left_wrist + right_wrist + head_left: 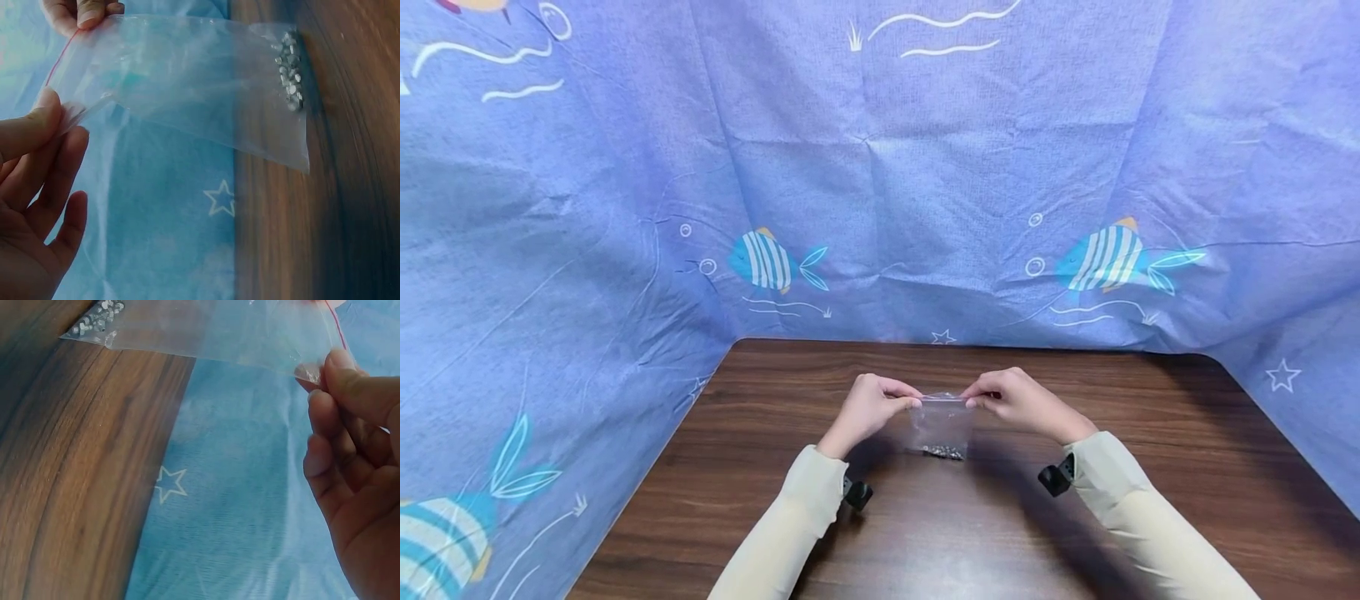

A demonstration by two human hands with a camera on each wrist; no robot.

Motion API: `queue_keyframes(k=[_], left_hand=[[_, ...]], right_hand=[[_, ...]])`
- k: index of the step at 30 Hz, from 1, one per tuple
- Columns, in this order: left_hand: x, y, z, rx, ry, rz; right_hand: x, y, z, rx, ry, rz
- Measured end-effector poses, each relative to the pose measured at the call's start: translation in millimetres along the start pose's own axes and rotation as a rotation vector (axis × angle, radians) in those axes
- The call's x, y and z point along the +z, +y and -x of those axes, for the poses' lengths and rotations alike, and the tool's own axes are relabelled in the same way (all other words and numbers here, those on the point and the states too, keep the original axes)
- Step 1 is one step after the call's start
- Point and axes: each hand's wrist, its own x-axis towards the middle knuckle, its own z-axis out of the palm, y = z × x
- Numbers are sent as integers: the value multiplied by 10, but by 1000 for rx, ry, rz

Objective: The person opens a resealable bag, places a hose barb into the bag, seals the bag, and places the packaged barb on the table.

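Note:
A clear zip-lock bag (942, 427) hangs upright between both hands, with a red line along its top edge in the wrist views. Small shiny metal pieces (290, 72) are gathered at its bottom; their exact kind is too small to tell. My left hand (874, 407) pinches the top left corner between thumb and forefinger. At the opposite top corner, my right hand (1017, 402) pinches the bag the same way. The right wrist view shows the right thumb pressed on the plastic, the other fingers (320, 456) loosely bent. Whether the zip is closed, I cannot tell.
A dark brown wooden table (737, 475) lies under the hands. Blue cloth (925, 192) printed with fish and stars hangs behind it and at both sides. Each wrist carries a small black camera (1056, 477) below the light sleeve.

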Motion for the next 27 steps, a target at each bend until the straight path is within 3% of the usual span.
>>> queue_keyframes(k=[5,13,21,27], left_hand=[[-40,107,79,-3,-82,32],[38,158,165,-3,-172,53],[149,67,79,50,-130,44],[268,-82,-21,38,-78,78]], right_hand=[[-94,-78,74,-88,-47,7],[-116,-113,173,-61,-133,-7],[-53,-21,151,-5,-96,84],[91,136,136,2,-10,134]])
